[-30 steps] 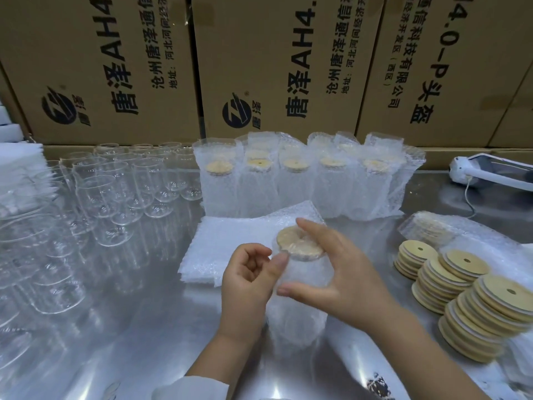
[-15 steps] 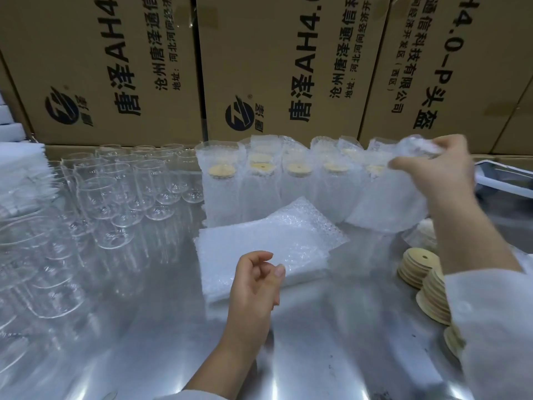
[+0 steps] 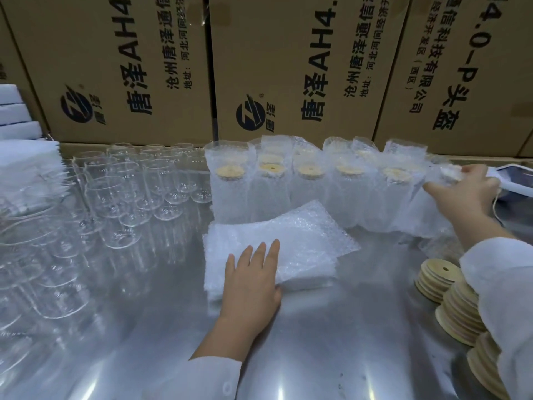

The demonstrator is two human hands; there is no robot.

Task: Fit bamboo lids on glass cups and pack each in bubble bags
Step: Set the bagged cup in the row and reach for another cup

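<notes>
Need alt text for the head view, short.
A person's left hand rests flat on a stack of bubble bags; the right hand grips the top of the bagged cup at the row's right end. Empty glass cups stand at left, bamboo lids stacked at right.

tan bamboo lids (image 3: 440, 275), brown boxes (image 3: 288, 67) with black print, white sleeves (image 3: 501, 284).

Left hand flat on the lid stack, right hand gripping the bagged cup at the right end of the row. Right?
Not quite. In the head view the left hand lies flat on the bubble bags, not the lids, which sit stacked at far right. The right hand does grip the bagged cup at the right end of the row.
</notes>
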